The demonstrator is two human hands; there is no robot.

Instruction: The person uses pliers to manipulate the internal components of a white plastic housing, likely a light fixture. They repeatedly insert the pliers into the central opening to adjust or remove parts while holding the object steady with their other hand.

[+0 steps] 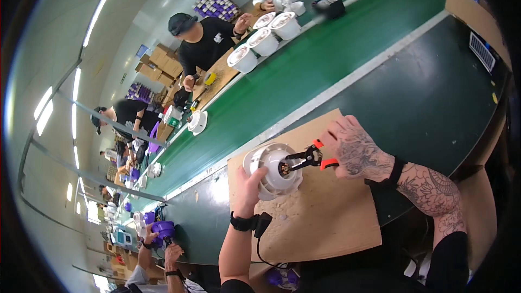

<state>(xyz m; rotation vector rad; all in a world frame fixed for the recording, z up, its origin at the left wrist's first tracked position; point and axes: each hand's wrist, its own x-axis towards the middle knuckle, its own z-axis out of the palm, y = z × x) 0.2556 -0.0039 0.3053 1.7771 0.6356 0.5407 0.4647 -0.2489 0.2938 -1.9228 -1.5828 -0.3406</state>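
- On the brown board (pixel 320 222) by the green belt (pixel 325 59), the left hand (pixel 251 183) wraps tight round a white round fan part (pixel 268 171).
- Right hand (pixel 355 149) squeezes orange-handled pliers (pixel 309 157) at its middle; best to hold steady and pull gently.
- Far left, brown boxes (pixel 163 62) sit stacked.
- Behind them, purple packs (pixel 216 3).

My bench (pixel 434 103) is dark green, and a brown board (pixel 325 222) lies flat on its near part in front of me, with pale chips scattered on it. Beyond a white strip, the brighter green belt (pixel 304 70) runs from far right to near left. 4 white housings (pixel 264 35) stand in a row along its far edge, and 1 more (pixel 197 121) lies further left.
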